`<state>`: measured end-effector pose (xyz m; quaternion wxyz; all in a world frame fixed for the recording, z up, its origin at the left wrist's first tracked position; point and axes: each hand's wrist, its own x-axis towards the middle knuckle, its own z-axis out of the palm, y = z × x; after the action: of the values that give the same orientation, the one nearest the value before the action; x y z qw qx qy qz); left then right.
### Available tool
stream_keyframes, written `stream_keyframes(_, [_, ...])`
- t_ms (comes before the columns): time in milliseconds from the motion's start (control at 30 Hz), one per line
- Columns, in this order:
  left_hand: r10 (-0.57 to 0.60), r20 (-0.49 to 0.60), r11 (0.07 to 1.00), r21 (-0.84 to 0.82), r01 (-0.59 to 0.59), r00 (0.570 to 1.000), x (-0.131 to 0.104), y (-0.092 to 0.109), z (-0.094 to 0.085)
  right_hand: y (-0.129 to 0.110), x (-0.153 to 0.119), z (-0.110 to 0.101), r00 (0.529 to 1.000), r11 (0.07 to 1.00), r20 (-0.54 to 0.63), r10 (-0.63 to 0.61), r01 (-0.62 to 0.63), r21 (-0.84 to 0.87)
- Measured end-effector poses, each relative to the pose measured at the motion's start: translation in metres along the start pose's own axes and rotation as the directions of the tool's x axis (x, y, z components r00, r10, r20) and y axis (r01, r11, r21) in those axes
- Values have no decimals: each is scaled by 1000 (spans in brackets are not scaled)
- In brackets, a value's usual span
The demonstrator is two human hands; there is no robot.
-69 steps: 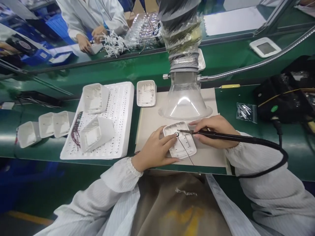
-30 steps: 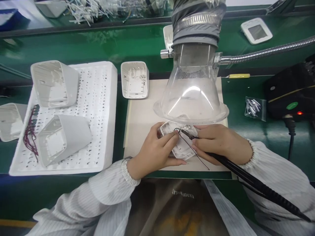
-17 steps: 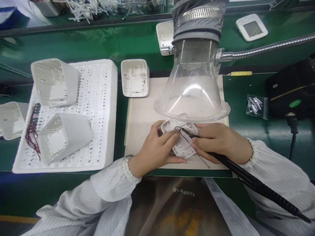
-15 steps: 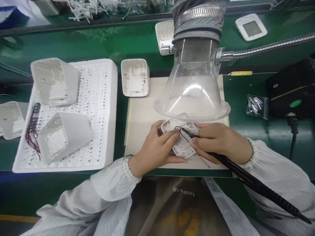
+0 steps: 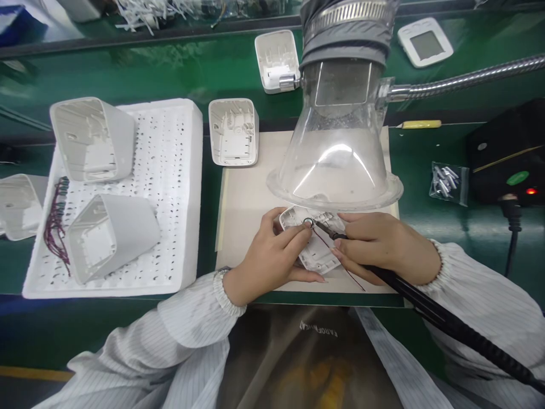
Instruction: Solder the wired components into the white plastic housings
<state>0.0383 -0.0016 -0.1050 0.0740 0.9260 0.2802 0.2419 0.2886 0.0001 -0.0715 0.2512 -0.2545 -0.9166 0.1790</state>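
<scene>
My left hand is closed around the left side of a white plastic housing part, whose inner face is turned up. Its fingertips press beside a small round black-rimmed component in the housing. In my right hand is a black soldering iron, gripped like a pen. The iron's tip points left and is at or very near the round component; actual contact is too small to tell. A thin dark red wire runs from there down to the right, passing under my right fingers.
A clear fume hood hangs just beyond the housing. At left, a white foam tray carries white housings and a bundle of wires. Another housing stands behind the mat. A black soldering station is at right.
Both hands, the housing part and the soldering iron keep nearly the same pose. The view has shifted slightly, and a red light now shows on the black station.
</scene>
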Motion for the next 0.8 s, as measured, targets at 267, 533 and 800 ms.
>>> stream_keyframes(267, [-23, 5, 999, -35, 23, 1000, -1, 1, 0, -1, 1, 2, 999, 1000, -34, 3, -3, -22])
stream_keyframes(533, [-15, -2, 998, -56, 15, 1000, 0, 0, 1, -3, 6, 0, 999, 998, -42, -23, 21, -52])
stream_keyframes(800, [-18, -9, 998, -52, 18, 1000, -1, 0, 2, -4, 7, -1, 1000, 998, -14, -12, 11, -63])
